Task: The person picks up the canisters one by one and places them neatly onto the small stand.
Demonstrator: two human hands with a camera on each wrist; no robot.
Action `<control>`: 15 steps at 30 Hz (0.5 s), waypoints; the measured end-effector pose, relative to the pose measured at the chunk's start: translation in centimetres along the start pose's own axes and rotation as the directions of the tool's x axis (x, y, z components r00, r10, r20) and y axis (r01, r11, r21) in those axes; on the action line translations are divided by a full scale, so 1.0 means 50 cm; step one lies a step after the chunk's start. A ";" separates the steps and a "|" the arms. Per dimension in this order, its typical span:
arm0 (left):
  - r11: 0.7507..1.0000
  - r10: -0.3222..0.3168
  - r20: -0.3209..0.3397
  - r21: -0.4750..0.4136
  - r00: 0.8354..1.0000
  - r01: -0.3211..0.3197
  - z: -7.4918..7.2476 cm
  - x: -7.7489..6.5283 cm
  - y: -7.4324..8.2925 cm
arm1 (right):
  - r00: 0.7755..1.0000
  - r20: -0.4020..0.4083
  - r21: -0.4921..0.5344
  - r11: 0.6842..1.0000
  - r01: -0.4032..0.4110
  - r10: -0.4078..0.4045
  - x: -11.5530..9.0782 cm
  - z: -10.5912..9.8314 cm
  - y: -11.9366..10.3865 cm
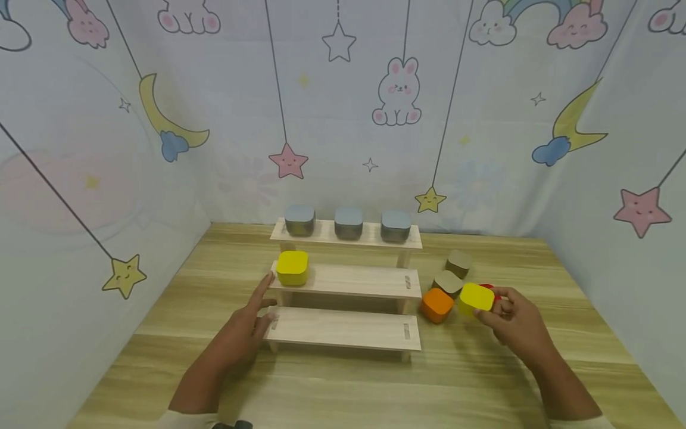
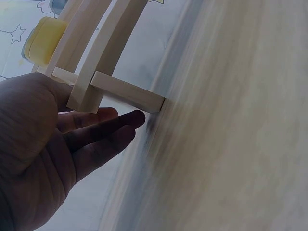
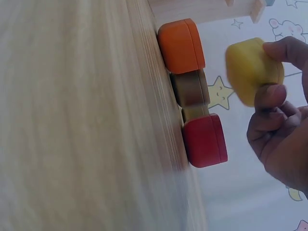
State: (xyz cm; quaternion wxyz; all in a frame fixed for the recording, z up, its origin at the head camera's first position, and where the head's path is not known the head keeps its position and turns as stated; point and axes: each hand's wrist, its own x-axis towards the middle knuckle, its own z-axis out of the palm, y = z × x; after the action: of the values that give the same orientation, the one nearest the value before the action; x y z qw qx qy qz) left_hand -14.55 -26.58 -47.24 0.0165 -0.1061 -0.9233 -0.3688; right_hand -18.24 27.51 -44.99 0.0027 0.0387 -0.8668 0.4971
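Observation:
My right hand (image 1: 517, 322) pinches a small yellow lidded box (image 1: 476, 298) with rounded corners between thumb and fingers. In the right wrist view this box (image 3: 250, 70) is lifted above the tabletop. Below it stand an orange box (image 1: 437, 305), two brownish boxes (image 1: 447, 283) and a red box (image 3: 204, 140), which the held box and fingers partly hide in the head view. My left hand (image 1: 243, 330) is at the left end of a three-step wooden stand (image 1: 343, 328), its fingers extended along the ends of the lower boards. Another yellow box (image 1: 292, 267) sits at the left of the middle step.
Three grey boxes (image 1: 348, 223) are lined up on the stand's top step. The stand rests on a wood-grain table (image 1: 343, 393). A printed cloth (image 1: 343, 119) with stars, moons and rabbits encloses the back and both sides.

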 end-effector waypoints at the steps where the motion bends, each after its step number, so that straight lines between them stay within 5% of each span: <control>1: 1.000 -0.001 -0.001 0.000 1.000 0.001 0.000 0.000 0.000 | 1.000 -0.011 0.016 1.000 0.017 -0.017 -0.001 -0.001 -0.001; 15: 1.000 -0.016 0.009 -0.008 1.000 0.016 0.001 0.001 -0.003 | 0.978 -0.068 0.118 0.972 0.203 -0.196 -0.012 0.016 -0.023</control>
State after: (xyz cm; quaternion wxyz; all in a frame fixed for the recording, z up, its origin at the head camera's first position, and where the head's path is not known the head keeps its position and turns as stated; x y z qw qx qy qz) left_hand -14.61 -26.67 -47.38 0.0089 -0.1003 -0.9227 -0.3720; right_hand -17.56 26.27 -44.43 0.0744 0.1116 -0.8254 0.5484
